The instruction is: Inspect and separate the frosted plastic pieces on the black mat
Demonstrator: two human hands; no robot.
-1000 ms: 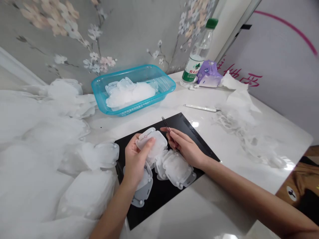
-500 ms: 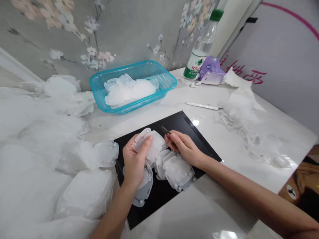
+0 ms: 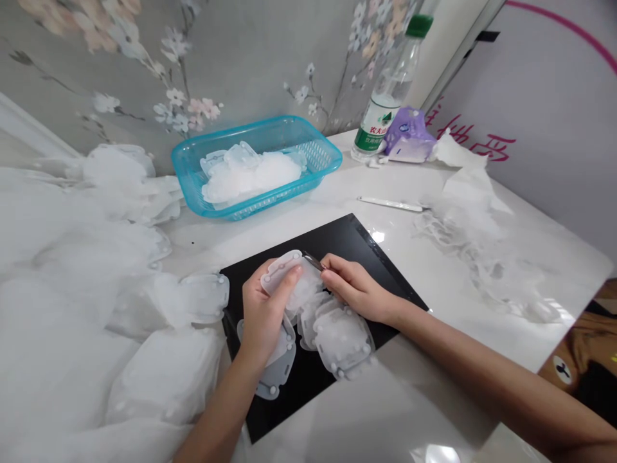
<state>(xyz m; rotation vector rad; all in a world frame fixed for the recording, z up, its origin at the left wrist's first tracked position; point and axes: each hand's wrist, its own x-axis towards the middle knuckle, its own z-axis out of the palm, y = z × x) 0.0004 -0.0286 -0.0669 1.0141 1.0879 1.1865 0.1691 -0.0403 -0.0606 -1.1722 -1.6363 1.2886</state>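
Head view: the left hand (image 3: pixel 263 315) closes its fingers on a translucent plastic sheet (image 3: pixel 281 267), steadying it against apparent tweezers (image 3: pixel 313 261) pinched by the right hand (image 3: pixel 357 287).

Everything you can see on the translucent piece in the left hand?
The translucent piece is whitish and thin, with rounded corners, small round dots and a narrow line near one edge; it looks like soft plastic. It is tilted above the black board, pinched by the left hand, thumb over its face. The slim dark tool is at its upper edge; contact is unclear. Its far side is hidden.
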